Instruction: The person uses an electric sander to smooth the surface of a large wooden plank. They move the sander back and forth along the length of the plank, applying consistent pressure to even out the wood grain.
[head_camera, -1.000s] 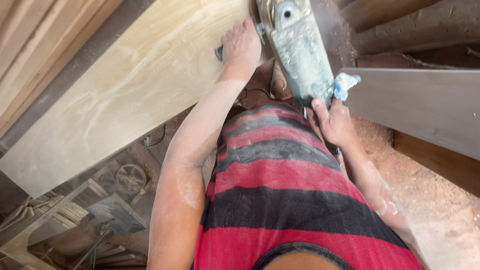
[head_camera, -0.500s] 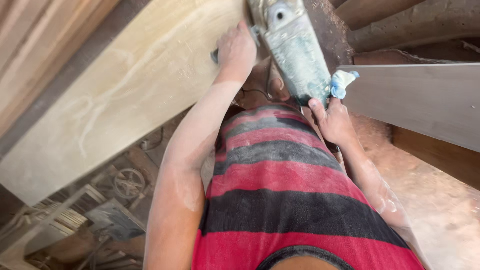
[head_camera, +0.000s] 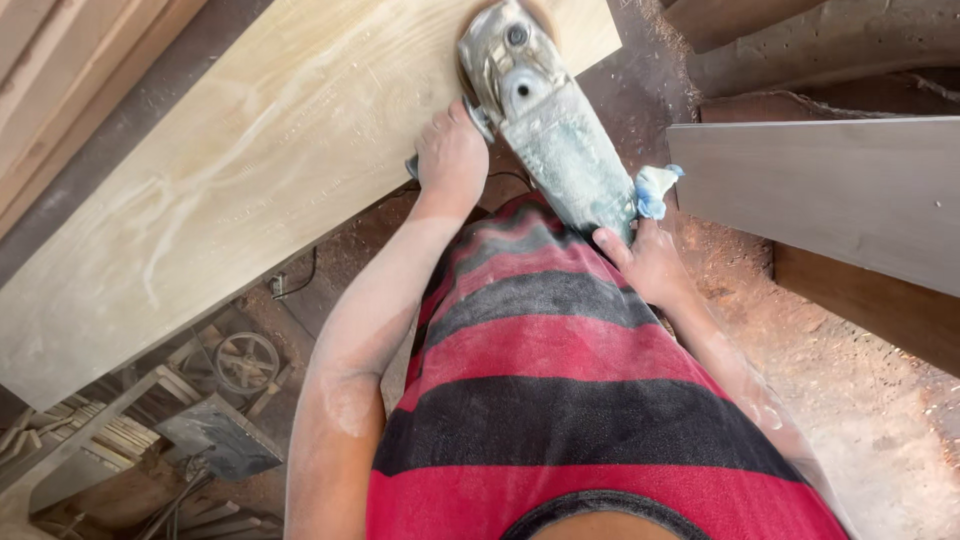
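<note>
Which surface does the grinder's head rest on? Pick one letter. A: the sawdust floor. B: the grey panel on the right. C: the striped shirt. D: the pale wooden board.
D: the grinder has its head on the end of the pale board, with the left hand on its side handle and the right hand at its rear end.
</note>
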